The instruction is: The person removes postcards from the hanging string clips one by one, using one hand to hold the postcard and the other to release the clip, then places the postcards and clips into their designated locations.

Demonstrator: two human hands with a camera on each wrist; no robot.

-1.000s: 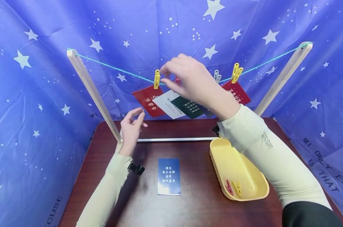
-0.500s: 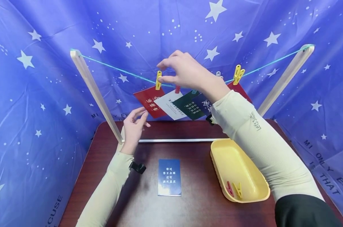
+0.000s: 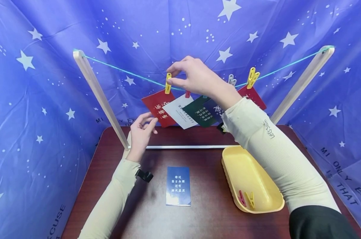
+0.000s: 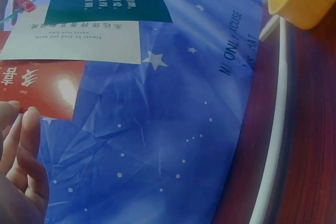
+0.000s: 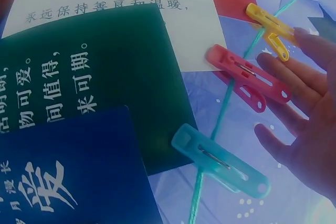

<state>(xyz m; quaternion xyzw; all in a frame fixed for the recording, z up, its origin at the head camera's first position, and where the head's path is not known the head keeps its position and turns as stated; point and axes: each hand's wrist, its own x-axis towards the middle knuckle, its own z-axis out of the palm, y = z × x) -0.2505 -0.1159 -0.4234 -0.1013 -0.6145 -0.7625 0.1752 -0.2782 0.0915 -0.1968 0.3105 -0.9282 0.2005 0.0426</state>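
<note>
Pinching a yellow clip [image 3: 167, 87] between thumb and fingers of the right hand [image 3: 196, 75], on a turquoise line [image 5: 223, 107] at the far side, while holding the left edge of the red card [image 3: 157, 105] just below it, clamped in the fingertips of the left hand [image 3: 141, 133]. Working beside a white card [image 3: 180, 113], a green card [image 3: 201, 114] and a navy card [image 5: 89, 163] overlapping to the right, beyond a blue card [image 3: 178, 186] lying near on the tabletop [image 3: 207, 189] and, at right, a yellow tray [image 3: 258, 179] holding a pink peg [image 3: 241, 199] and a yellow peg [image 3: 251, 200].
</note>
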